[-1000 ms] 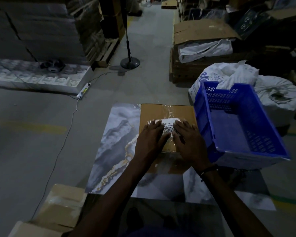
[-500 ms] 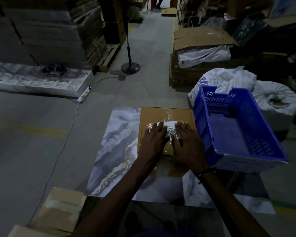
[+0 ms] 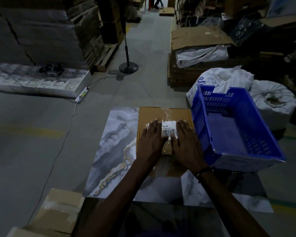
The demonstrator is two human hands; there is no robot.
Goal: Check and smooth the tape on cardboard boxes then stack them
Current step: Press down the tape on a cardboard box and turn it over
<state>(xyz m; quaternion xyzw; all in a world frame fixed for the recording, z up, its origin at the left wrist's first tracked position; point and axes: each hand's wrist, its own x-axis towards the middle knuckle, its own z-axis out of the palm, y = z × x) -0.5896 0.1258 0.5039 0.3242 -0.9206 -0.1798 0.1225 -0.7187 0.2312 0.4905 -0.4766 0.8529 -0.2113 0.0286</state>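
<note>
- Cardboard box (image 3: pixel 150 115) sits directly under and just ahead of both hands, flat on a marble-print slab (image 3: pixel 114 142); its long axis runs away from the person, near edge hidden by the wrists.
- Clear tape (image 3: pixel 166 112) runs along that same axis down the box's middle, w/ a white barcode label (image 3: pixel 168 130) stuck across it, between the two hands.
- Left hand (image 3: pixel 149 140): fingers straight, palm down, pressing the box top left of the label; thumb tip touches the label's lower edge. Grasping nothing.
- Right hand (image 3: pixel 186 142): same, flat and released, pressing right of the label. Both equally near the tape; neither has an edge.
- Judgement: next stroke likely runs along the tape line, fwd or back.
- Blue crate (image 3: pixel 203 134) is just right of the right hand, touching or nearly touching the box; can't tell which.
- More boxes (image 3: pixel 58 214) lie near-left of the left forearm, partly cut off, probably the stack spot.
- Hard to see: dim light, tape wrinkles unclear, box's near half covered by hands and shadow.
</note>
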